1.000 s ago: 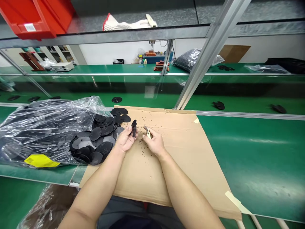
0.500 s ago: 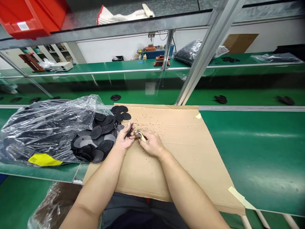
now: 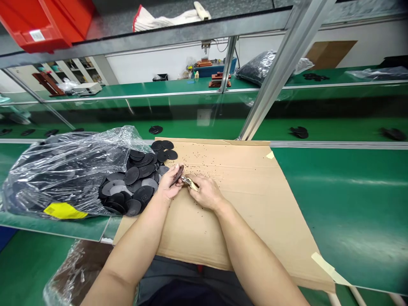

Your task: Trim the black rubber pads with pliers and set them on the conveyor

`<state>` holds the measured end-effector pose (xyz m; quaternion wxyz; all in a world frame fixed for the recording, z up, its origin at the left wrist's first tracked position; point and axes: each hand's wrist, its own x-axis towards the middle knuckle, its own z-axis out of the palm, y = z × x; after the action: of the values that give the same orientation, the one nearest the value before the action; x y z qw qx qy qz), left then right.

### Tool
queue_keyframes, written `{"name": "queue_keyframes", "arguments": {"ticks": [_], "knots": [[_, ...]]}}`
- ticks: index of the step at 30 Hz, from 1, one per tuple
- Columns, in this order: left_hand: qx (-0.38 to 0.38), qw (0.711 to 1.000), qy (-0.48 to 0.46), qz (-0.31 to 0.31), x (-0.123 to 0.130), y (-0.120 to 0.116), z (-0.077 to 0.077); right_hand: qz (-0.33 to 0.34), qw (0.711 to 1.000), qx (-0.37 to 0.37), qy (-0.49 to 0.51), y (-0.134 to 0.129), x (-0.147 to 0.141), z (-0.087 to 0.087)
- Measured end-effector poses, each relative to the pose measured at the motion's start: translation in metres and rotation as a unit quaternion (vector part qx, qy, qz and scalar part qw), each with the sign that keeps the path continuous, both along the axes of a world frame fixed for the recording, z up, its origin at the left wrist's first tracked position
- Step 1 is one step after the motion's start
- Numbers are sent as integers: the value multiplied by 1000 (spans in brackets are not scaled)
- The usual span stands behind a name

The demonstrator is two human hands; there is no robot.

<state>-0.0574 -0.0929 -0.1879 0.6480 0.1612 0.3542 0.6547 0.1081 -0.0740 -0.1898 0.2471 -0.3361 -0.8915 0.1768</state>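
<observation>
My left hand [image 3: 170, 183] is closed on a black disc [image 3: 178, 174], which stands on edge between thumb and fingers. In my right hand [image 3: 205, 191] is a pair of nippers [image 3: 192, 183] with pale handles. Their metal jaws meet the lower rim of the disc; my left fingers partly hide the contact. Both hands are above a cardboard sheet [image 3: 248, 204] sprinkled with tiny dark bits. A pile of black discs [image 3: 143, 171] lies left of my left hand, spilling out of a clear plastic bag [image 3: 70, 170].
A metal post [image 3: 270, 76] slants up behind the cardboard. Beyond it runs a green belt [image 3: 191, 123] carrying small stacks of discs. A red bin [image 3: 47, 25] and a white glove [image 3: 172, 20] sit on the shelf overhead. Below left is a plastic-lined box [image 3: 76, 272].
The disc has turned in my left hand, showing more of its face. The nippers stay at its rim. The whole view has shifted slightly.
</observation>
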Motion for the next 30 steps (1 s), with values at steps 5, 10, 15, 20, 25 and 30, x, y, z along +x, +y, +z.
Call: {"name": "queue_keyframes", "arguments": {"ticks": [5, 10, 15, 20, 25, 30], "knots": [[-6, 1000, 10, 6, 1, 0, 0, 1, 1000, 2, -27, 0, 1, 2], [-40, 997, 28, 56, 4, 2, 0, -19, 997, 12, -67, -1, 1, 5], [-44, 995, 52, 77, 6, 3, -2, -25, 995, 16, -91, 0, 2, 6], [-48, 993, 70, 79, 7, 4, -3, -18, 997, -4, -77, 1, 3, 4], [-19, 999, -2, 37, 6, 1, 2, -32, 993, -85, 77, 5, 1, -4], [1, 998, -62, 21, 5, 0, 2, -57, 914, -268, 300, 14, -1, -8]]}}
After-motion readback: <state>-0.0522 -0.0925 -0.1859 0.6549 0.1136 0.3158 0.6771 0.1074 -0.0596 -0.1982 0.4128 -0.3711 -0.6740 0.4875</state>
